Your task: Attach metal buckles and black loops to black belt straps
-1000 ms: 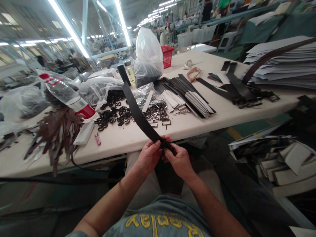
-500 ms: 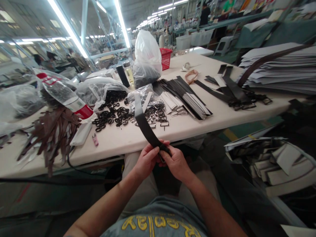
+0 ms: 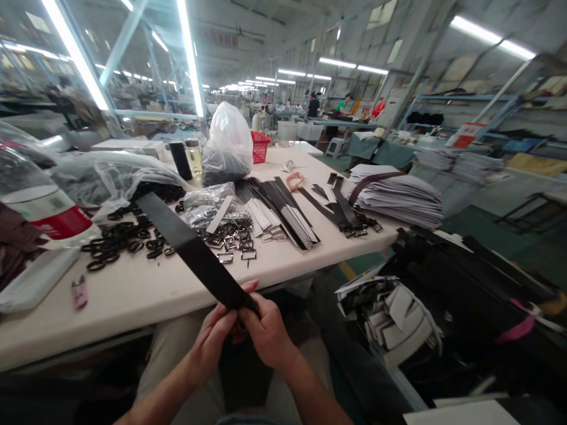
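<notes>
Both hands meet in front of the table edge at the near end of a black belt strap (image 3: 199, 258). My left hand (image 3: 215, 330) pinches it from the left, thumb on top. My right hand (image 3: 268, 327) is closed round the same end, which my fingers partly hide; a dark buckle seems to be there. The strap's free end reaches up and left over the table. Beyond it lie a heap of metal buckles (image 3: 234, 234), black rings (image 3: 137, 233) and a bundle of black-and-white straps (image 3: 283, 206).
Pink thread snips (image 3: 80, 293) and a bottle with a red label (image 3: 48, 212) are on the left. Finished-looking straps with buckles (image 3: 345, 215) lie beside a stack of grey sheets (image 3: 394, 192). A bin of strips (image 3: 394, 319) stands at the lower right, a red basket (image 3: 260, 147) at the back.
The view has turned to the right and tilted up, so the table things sit farther left. Both hands keep hold of the strap end; the strap now slants more to the left.
</notes>
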A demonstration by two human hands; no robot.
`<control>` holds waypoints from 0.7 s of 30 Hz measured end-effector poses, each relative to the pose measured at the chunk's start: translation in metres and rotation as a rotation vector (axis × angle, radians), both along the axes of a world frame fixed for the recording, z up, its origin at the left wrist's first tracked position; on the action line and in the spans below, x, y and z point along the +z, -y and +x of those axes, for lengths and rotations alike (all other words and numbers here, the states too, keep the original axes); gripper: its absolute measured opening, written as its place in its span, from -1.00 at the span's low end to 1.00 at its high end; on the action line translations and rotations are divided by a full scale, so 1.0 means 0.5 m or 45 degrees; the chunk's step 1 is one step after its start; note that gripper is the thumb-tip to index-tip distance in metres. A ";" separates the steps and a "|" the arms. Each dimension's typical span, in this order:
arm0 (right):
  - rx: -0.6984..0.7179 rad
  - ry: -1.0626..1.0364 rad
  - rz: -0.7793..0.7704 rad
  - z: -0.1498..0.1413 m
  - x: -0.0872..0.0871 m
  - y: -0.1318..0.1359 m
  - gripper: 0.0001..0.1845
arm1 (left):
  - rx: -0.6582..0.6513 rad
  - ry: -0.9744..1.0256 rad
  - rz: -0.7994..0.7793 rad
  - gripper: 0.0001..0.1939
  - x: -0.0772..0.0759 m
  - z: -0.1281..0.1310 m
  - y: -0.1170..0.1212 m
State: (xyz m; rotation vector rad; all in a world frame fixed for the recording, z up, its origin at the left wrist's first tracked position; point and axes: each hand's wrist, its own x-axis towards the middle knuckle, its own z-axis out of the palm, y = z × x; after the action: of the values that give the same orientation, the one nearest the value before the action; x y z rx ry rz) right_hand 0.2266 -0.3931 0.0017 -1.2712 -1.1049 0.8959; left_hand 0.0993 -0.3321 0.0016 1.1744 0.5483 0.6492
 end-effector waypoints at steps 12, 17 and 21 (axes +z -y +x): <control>-0.592 0.644 -0.216 0.341 0.143 -0.066 -0.53 | -0.566 -0.239 0.032 -0.43 -0.110 -0.056 0.003; -0.964 0.892 -0.391 0.502 0.144 -0.102 -0.46 | -0.726 -0.301 0.046 -0.40 -0.153 -0.041 0.003; -0.982 1.054 -0.495 0.516 0.090 -0.141 -0.45 | -0.775 -0.365 0.111 -0.35 -0.154 -0.025 0.004</control>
State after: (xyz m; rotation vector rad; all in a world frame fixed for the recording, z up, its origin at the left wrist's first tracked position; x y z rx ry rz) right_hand 0.4848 -0.3229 0.0468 -2.2862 -0.9093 -0.0495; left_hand 0.0869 -0.3342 -0.0754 1.4391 0.3701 -0.0183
